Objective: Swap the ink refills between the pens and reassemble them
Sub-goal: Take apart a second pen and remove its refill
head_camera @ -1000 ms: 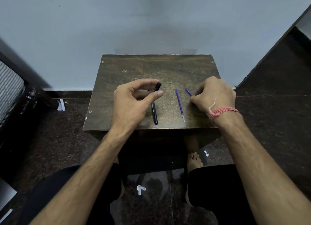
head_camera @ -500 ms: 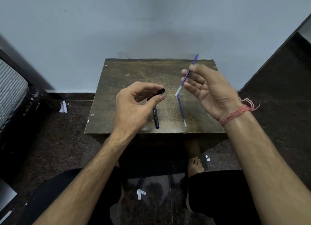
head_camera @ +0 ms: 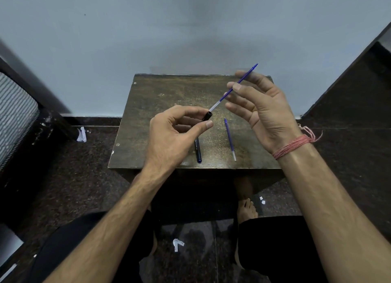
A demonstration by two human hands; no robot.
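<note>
The right hand [head_camera: 264, 111] pinches a thin blue ink refill [head_camera: 237, 85] between thumb tip and forefinger, the other fingers loosely spread below it. The refill is a slim plastic tube, blue along most of its length and clear white at its lower end, slanting from upper right down to lower left. That pale end sits at the open mouth of a short black pen barrel [head_camera: 206, 116], a glossy round tube which the left hand [head_camera: 175, 134] grips between curled fingers and thumb; whether the refill has entered the barrel cannot be told. A bundle of reddish thread [head_camera: 296, 144] is wound round the right wrist.

Both hands hover above a small wooden stool [head_camera: 160, 104], its top dark brown, worn and scratched, with rounded corners. On the stool, just below the left thumb, lies a second dark pen body [head_camera: 197, 151] with white lettering and a blue end near the stool's front edge. To its right, apart from it, lies a second blue refill [head_camera: 230, 139], clear-tipped at the near end.

The stool stands on a dark speckled stone floor [head_camera: 84, 176] against a plain pale blue-grey wall [head_camera: 190, 28]. White paper scraps [head_camera: 177, 244] lie on the floor in front of the stool and to its left.
</note>
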